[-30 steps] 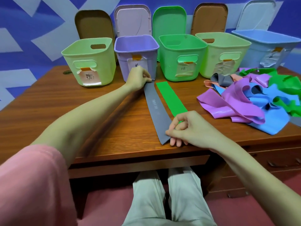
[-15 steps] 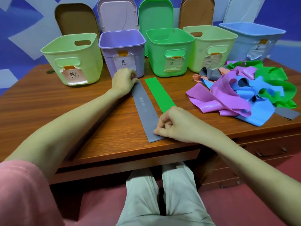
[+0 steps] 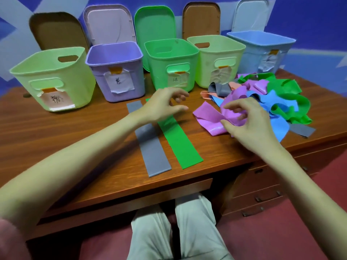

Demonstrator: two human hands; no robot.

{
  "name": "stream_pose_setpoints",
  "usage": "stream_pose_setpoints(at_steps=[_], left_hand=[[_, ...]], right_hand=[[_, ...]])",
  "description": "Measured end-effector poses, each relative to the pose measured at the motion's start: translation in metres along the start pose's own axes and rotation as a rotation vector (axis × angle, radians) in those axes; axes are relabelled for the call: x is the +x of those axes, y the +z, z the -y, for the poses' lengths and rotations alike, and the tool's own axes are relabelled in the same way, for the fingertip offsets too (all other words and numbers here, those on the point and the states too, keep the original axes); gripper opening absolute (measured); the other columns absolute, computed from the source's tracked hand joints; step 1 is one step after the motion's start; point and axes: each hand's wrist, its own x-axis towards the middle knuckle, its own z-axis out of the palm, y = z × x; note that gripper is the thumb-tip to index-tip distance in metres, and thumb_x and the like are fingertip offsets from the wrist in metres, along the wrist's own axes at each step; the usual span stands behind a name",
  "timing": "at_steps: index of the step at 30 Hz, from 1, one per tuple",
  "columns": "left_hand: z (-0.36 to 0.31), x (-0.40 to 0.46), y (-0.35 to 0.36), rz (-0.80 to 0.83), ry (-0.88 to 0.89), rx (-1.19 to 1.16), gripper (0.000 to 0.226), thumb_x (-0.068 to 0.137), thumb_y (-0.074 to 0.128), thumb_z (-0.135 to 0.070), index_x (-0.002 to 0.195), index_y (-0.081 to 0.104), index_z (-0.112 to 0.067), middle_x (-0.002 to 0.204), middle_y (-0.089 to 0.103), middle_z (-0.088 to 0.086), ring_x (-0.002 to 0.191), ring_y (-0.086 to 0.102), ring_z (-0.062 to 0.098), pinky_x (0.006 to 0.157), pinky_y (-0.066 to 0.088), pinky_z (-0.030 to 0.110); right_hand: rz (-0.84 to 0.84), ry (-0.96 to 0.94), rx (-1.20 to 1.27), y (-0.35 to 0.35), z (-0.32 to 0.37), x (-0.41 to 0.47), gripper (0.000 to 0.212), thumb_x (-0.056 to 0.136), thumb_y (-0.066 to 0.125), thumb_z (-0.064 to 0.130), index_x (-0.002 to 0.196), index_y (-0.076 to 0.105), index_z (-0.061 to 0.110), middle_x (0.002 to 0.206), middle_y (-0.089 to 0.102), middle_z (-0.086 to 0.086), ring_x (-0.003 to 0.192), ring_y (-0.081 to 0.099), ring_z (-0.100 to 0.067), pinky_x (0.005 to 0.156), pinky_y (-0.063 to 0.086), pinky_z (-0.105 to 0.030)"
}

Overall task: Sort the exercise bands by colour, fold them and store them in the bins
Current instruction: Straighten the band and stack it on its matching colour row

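While both arms reach out over the wooden desk (image 3: pixel 78 128) in the head view, the left hand (image 3: pixel 161 106) hovers above the far ends of two flat strips, its fingers (image 3: pixel 180 95) loosely spread and lightly curved, holding nothing. The right hand (image 3: pixel 246 122) is at the near edge of the tangled pile of bands (image 3: pixel 272 102), fingers spread and bent over a glossy purple band (image 3: pixel 210 119); thumb and fingertips look close to its folds, but whether they actually pinch it I cannot tell.

The grey band (image 3: pixel 152 149) and green band (image 3: pixel 180 141) lie flat, matte and rectangular, side by side and just apart, running from near the desk's front edge toward the bins. The pile is a loose heap of smooth, rubbery loops in purple, blue, green, peach and grey, at the right of the desk.

Five open plastic bins with rounded corners and paper labels stand along the back: pale green bin (image 3: pixel 54 76), purple bin (image 3: pixel 116 72), green bin (image 3: pixel 172 61), second pale green bin (image 3: pixel 217 57) and blue bin (image 3: pixel 262 47). Their lids (image 3: pixel 154 29) lean upright behind them.
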Motion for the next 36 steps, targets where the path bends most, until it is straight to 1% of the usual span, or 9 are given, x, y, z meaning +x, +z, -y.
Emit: stream_pose_setpoints(at_steps=[4,8,11,16,22,26,30,33,36], left_hand=[[-0.021,0.014,0.016,0.043,0.03,0.043,0.042,0.079,0.074,-0.034,0.113,0.064,-0.012,0.102,0.067,0.004,0.083,0.06,0.013,0.063,0.04,0.007],[-0.029,0.023,0.028,0.038,-0.055,0.175,0.046,0.075,0.071,-0.052,0.097,0.071,-0.012,0.092,0.071,0.001,0.076,0.062,0.014,0.07,0.052,0.031],[-0.032,0.023,0.035,0.026,-0.106,0.232,0.049,0.071,0.069,-0.061,0.089,0.073,-0.015,0.085,0.071,-0.001,0.076,0.064,0.014,0.067,0.052,0.032],[-0.035,0.024,0.044,-0.03,-0.153,0.164,0.026,0.079,0.071,-0.042,0.084,0.073,-0.016,0.084,0.072,-0.001,0.078,0.064,0.015,0.07,0.052,0.033],[-0.051,0.027,0.028,-0.096,-0.229,-0.121,0.011,0.084,0.069,-0.019,0.085,0.073,-0.009,0.079,0.07,0.002,0.071,0.059,0.009,0.07,0.048,0.025],[-0.069,0.026,0.008,-0.176,-0.255,-0.47,0.004,0.087,0.064,-0.007,0.088,0.068,-0.006,0.072,0.063,-0.002,0.063,0.056,0.003,0.06,0.051,0.021],[-0.08,0.025,-0.008,-0.187,-0.264,-0.605,0.006,0.088,0.063,-0.006,0.092,0.067,-0.008,0.08,0.065,0.004,0.073,0.061,0.012,0.067,0.058,0.03],[-0.085,0.026,-0.017,-0.213,-0.288,-0.742,0.006,0.087,0.064,-0.005,0.09,0.068,-0.008,0.081,0.066,0.007,0.073,0.063,0.014,0.066,0.06,0.029],[-0.087,0.031,-0.026,-0.239,-0.267,-0.788,0.007,0.087,0.063,-0.006,0.092,0.069,-0.008,0.083,0.068,0.007,0.076,0.064,0.015,0.073,0.059,0.03]], right_hand=[[0.063,0.026,-0.145,-0.014,-0.021,0.007,0.041,0.067,0.081,0.018,0.104,0.065,0.012,0.102,0.062,-0.009,0.098,0.057,-0.027,0.083,0.041,-0.031],[0.087,0.02,-0.201,-0.018,-0.024,0.008,0.041,0.066,0.083,0.026,0.102,0.069,0.012,0.101,0.059,-0.009,0.097,0.053,-0.026,0.079,0.032,-0.025],[0.103,0.02,-0.226,-0.015,-0.026,0.008,0.039,0.065,0.083,0.031,0.098,0.071,0.014,0.099,0.057,-0.006,0.096,0.05,-0.025,0.077,0.03,-0.024],[0.123,0.022,-0.239,-0.009,-0.029,0.009,0.026,0.073,0.078,0.028,0.094,0.072,0.014,0.093,0.053,0.001,0.096,0.049,-0.023,0.075,0.033,-0.027],[0.069,0.012,-0.116,-0.009,-0.031,0.011,0.002,0.081,0.069,0.016,0.079,0.068,0.016,0.082,0.058,0.003,0.082,0.053,-0.017,0.067,0.035,-0.02],[-0.002,0.017,0.242,-0.018,-0.023,0.014,0.014,0.086,0.062,0.009,0.079,0.061,0.021,0.073,0.059,0.012,0.07,0.054,-0.007,0.066,0.04,-0.011],[-0.016,-0.012,0.487,-0.029,-0.007,0.02,0.024,0.089,0.06,0.005,0.079,0.059,0.026,0.077,0.061,0.008,0.069,0.056,0.005,0.068,0.041,-0.009],[0.073,0.043,0.618,-0.035,0.004,0.024,0.018,0.087,0.062,0.003,0.08,0.062,0.019,0.073,0.062,-0.001,0.065,0.056,0.004,0.062,0.042,-0.007],[0.208,0.03,0.548,-0.037,0.007,0.025,0.017,0.082,0.068,0.001,0.081,0.063,0.018,0.076,0.063,-0.001,0.07,0.059,-0.004,0.065,0.048,-0.012]])
